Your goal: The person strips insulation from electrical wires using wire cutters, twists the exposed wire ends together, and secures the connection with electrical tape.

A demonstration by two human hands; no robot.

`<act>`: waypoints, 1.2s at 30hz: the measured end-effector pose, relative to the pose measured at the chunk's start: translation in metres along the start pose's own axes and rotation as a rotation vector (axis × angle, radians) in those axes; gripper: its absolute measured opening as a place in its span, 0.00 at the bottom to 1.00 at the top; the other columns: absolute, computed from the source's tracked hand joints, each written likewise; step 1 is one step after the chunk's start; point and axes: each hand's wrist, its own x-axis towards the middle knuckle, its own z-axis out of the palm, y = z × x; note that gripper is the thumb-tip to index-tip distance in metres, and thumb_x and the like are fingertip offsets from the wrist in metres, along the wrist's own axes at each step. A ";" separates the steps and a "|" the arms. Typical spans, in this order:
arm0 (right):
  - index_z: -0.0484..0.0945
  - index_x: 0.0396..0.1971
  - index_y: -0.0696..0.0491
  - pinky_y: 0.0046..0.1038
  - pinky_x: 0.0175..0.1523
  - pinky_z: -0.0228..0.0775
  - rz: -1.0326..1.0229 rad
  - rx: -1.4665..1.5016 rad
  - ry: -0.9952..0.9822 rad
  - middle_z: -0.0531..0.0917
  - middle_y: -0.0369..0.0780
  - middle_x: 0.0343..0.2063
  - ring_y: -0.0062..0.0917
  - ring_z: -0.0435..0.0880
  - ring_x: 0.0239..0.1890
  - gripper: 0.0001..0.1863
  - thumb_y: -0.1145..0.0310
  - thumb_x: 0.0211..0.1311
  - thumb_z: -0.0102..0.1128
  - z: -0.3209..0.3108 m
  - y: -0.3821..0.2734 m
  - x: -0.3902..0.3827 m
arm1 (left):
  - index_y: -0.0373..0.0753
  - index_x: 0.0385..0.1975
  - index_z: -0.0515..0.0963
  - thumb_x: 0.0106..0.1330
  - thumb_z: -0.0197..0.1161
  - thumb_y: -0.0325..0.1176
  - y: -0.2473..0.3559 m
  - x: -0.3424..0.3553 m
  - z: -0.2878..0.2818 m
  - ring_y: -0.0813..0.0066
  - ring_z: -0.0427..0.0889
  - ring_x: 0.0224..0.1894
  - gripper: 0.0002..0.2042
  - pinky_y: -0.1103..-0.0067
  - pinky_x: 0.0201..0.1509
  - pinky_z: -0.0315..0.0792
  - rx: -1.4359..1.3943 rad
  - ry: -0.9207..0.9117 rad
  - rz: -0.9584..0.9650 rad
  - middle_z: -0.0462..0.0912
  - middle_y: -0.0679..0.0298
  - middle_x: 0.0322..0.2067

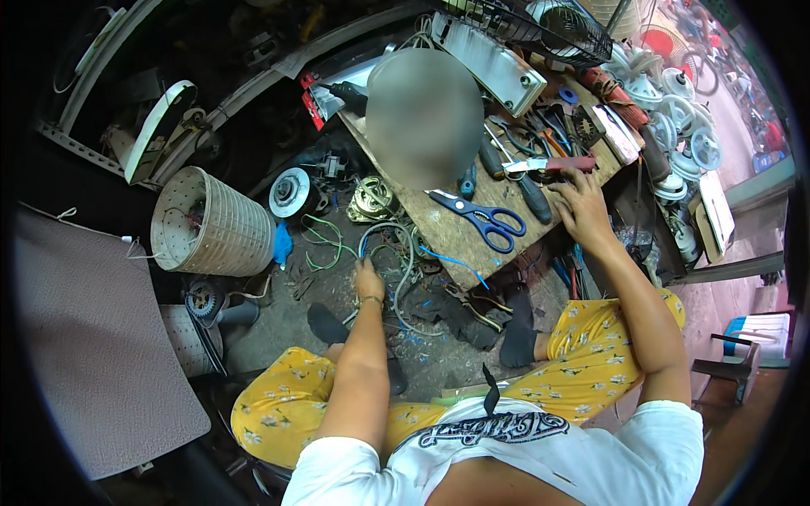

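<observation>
My left hand (369, 280) is low over the floor, fingers closed around a grey cable (411, 266). Blue wire ends stick up just above the fist, and the cable curves round to its right. My right hand (582, 209) reaches over the right edge of the wooden table (460, 261), fingers apart. Its fingertips are at the red handle of a knife (574, 164), whose blade points left. Beside it lie a dark-handled screwdriver (533, 199) and blue-handled scissors (485, 221), their blades toward the upper left. A round blurred patch hides part of the tabletop.
Pliers (472, 308) and wire scraps lie on the floor between my feet. At left stand a pale perforated tub (215, 221), a round metal motor part (290, 192) and a copper-wound motor coil (372, 200). White plastic wheel-shaped parts (675, 114) pile up beyond the table at right.
</observation>
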 end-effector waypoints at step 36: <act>0.64 0.58 0.52 0.25 0.47 0.70 0.286 1.821 -0.648 0.78 0.37 0.32 0.23 0.80 0.38 0.35 0.72 0.48 0.70 -0.014 -0.107 -0.129 | 0.38 0.48 0.68 0.74 0.46 0.37 0.215 -0.113 -0.268 0.87 0.57 0.17 0.12 0.86 0.19 0.59 -1.607 -0.182 0.039 0.61 0.73 0.17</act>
